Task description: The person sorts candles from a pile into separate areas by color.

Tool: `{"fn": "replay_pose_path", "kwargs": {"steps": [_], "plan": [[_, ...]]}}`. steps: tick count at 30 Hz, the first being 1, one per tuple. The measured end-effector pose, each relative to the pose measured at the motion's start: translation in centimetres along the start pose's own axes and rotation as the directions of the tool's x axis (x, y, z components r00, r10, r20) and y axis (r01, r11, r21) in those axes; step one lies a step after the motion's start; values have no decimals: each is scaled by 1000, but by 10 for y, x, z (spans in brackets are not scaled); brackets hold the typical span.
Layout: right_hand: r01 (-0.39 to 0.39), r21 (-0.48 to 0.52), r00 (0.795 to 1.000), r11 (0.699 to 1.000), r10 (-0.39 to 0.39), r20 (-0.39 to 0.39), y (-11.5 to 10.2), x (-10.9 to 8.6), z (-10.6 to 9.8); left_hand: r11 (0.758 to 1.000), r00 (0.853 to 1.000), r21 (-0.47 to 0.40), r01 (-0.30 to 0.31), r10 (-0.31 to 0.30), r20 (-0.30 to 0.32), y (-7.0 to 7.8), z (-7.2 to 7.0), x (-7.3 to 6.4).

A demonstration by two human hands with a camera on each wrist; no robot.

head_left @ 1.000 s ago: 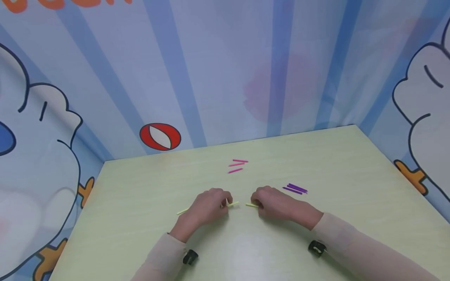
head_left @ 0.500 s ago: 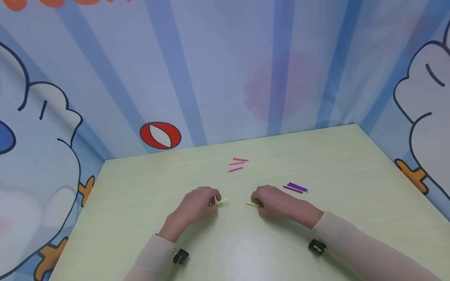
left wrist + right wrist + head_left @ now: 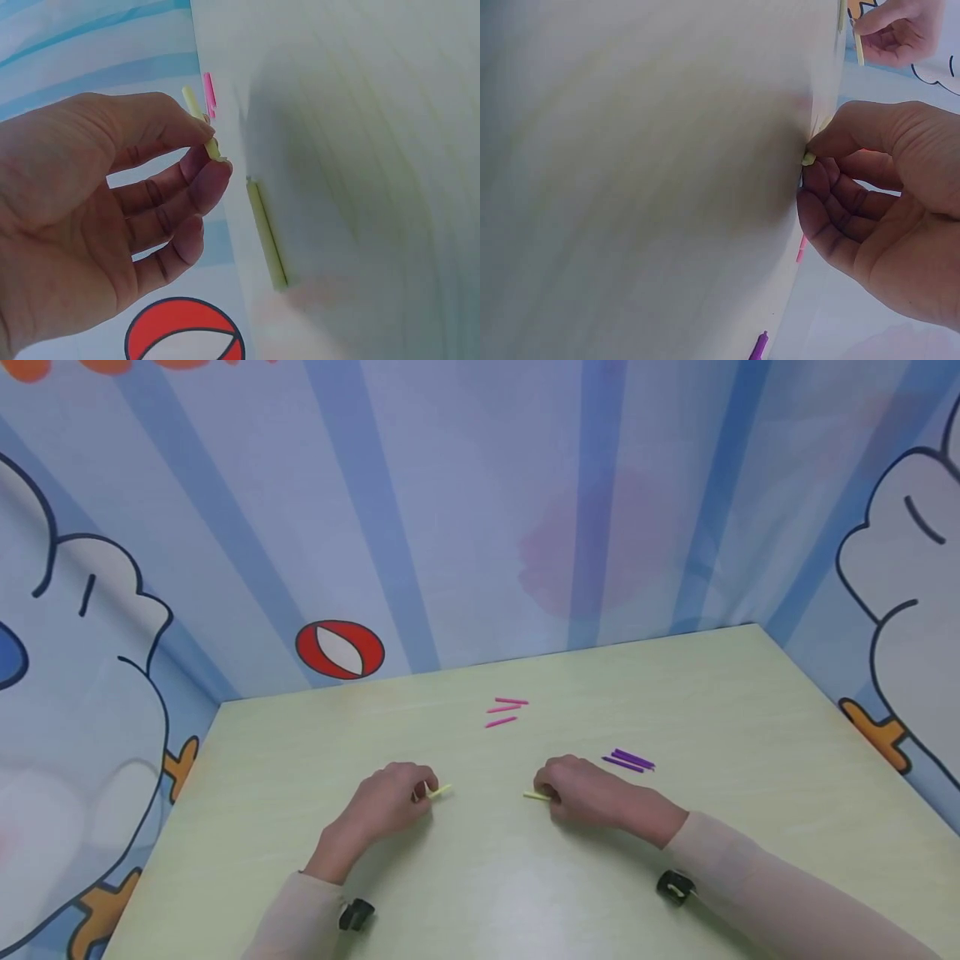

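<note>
In the head view, my left hand (image 3: 386, 799) pinches a thin yellow candle (image 3: 442, 791) between thumb and fingertips, slightly above the table. A second yellow candle (image 3: 268, 236) lies on the table under that hand; in the head view the hand hides it. To the right, my right hand (image 3: 588, 795) pinches another yellow candle (image 3: 535, 796) at table level, its free end pointing left. The fingers cover most of this candle in the right wrist view. Several purple candles (image 3: 628, 761) lie just beyond the right hand.
Pink candles (image 3: 502, 722) lie loosely grouped farther back on the pale table (image 3: 510, 893). A striped blue backdrop (image 3: 480, 527) with cartoon prints rises behind the table's rear edge, and printed panels flank both sides.
My left hand has moved left with its yellow candle, away from the right hand, and now covers the candle lying on the table. The right hand has stayed in place.
</note>
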State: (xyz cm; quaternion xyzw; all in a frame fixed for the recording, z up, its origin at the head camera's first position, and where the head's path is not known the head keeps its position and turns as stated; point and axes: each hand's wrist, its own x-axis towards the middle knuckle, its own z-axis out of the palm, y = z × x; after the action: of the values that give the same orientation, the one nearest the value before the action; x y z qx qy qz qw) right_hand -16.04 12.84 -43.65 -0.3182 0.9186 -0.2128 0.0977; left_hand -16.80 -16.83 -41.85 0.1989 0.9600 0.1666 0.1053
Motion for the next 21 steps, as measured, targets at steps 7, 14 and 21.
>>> {"fn": "replay_pose_path", "kwargs": {"steps": [7, 14, 21], "plan": [[9, -2, 1000, 1000, -9, -3, 1, 0, 0, 1000, 1000, 1, 25, -25, -13, -11, -1, -4], [30, 1, 999, 1000, -30, -15, 2, 0, 2, 998, 998, -9, 56, -56, -21, -22, -2, -11], [27, -4, 999, 1000, -27, -22, 2, 0, 2, 996, 995, -13, 90, -91, -37, -32, -7, -17]]}}
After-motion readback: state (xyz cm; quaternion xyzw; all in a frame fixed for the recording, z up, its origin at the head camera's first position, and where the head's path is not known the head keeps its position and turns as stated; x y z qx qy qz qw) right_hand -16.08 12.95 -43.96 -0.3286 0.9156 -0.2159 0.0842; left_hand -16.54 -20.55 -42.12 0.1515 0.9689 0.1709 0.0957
